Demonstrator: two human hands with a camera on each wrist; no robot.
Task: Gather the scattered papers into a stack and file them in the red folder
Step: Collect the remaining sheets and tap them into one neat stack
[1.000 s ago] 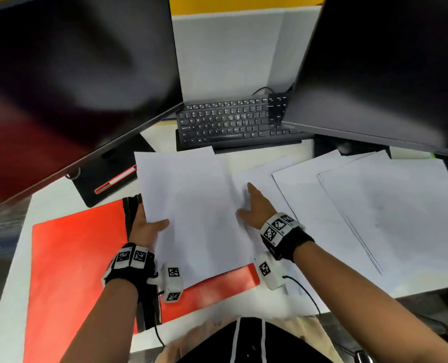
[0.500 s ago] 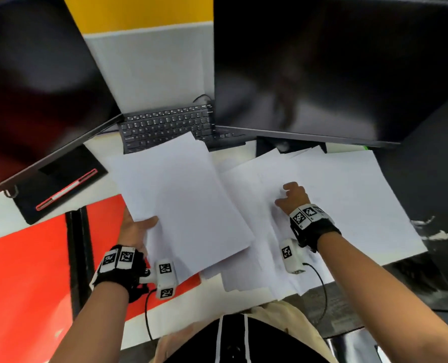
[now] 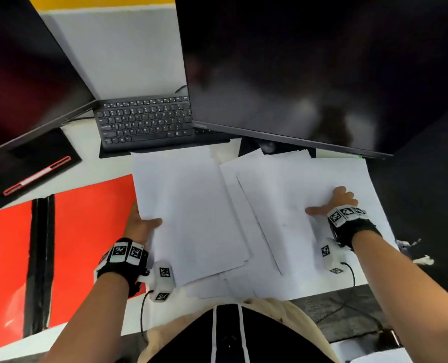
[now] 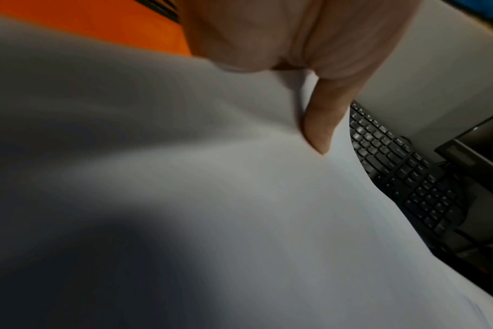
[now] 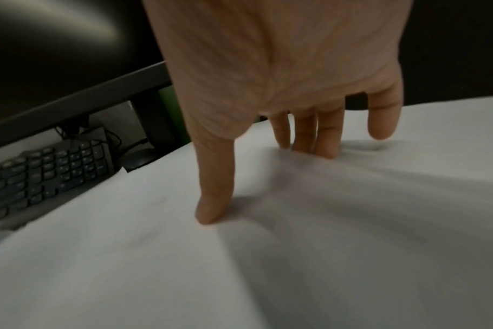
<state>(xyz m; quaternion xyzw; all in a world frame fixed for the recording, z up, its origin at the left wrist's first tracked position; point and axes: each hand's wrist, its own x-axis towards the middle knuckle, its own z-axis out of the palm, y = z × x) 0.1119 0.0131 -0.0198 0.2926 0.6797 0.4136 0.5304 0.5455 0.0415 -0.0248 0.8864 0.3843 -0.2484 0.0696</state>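
My left hand (image 3: 144,224) grips the left edge of a white sheaf of paper (image 3: 191,213), thumb on top; the thumb (image 4: 321,124) shows pressing the sheet (image 4: 211,200) in the left wrist view. This sheaf lies partly over the red folder (image 3: 86,231), which is spread on the desk at the left. My right hand (image 3: 335,203) rests on the overlapping white papers (image 3: 296,179) at the right. Its fingertips (image 5: 324,144) press down and wrinkle the top sheet (image 5: 296,256).
A black keyboard (image 3: 144,121) sits behind the papers, between a left monitor (image 3: 21,74) and a right monitor (image 3: 309,69) that overhang the desk. A black stand with a red stripe (image 3: 31,169) lies far left. The papers reach the desk's front edge (image 3: 322,290).
My right hand has moved right, from the middle sheet onto the right-hand papers, and these now lie closer to the held sheaf. My left hand keeps its hold on the sheaf.
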